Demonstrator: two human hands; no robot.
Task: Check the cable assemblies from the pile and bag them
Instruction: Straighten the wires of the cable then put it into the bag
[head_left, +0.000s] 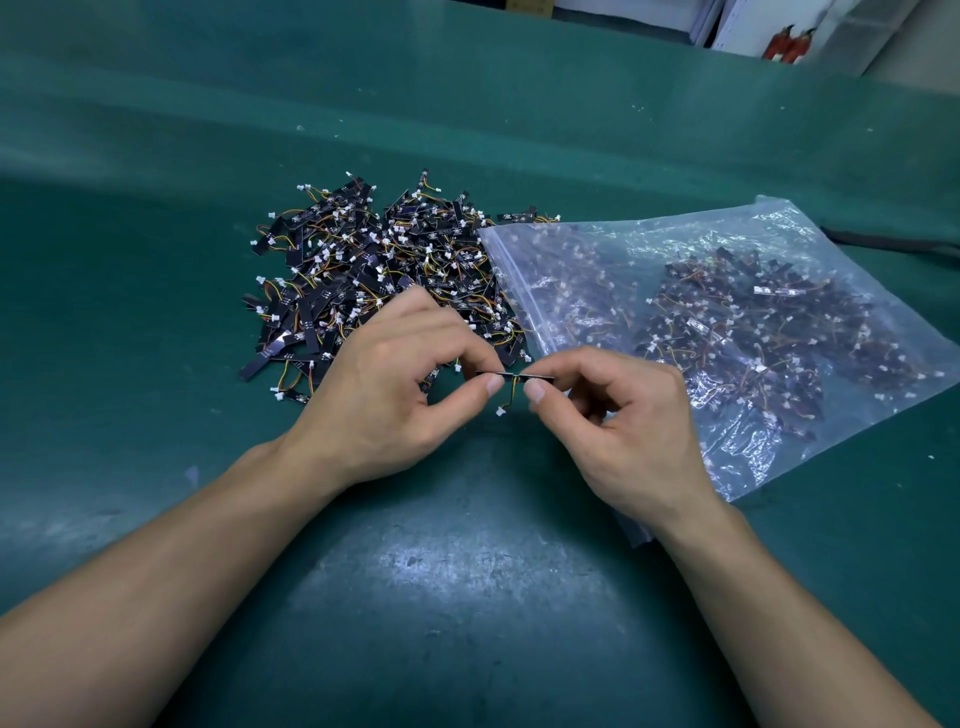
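One cable assembly beside bag edge

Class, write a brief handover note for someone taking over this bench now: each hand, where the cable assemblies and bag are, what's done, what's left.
Left hand and right hand each pinch an end of one cable assembly, its connector hanging, above the green mat.
Unchecked pile lies beyond the left hand; clear bag lies right of it, zip edge toward the pile.
Done: many assemblies already bagged.
Left: finish this check, bag it, work through the pile.
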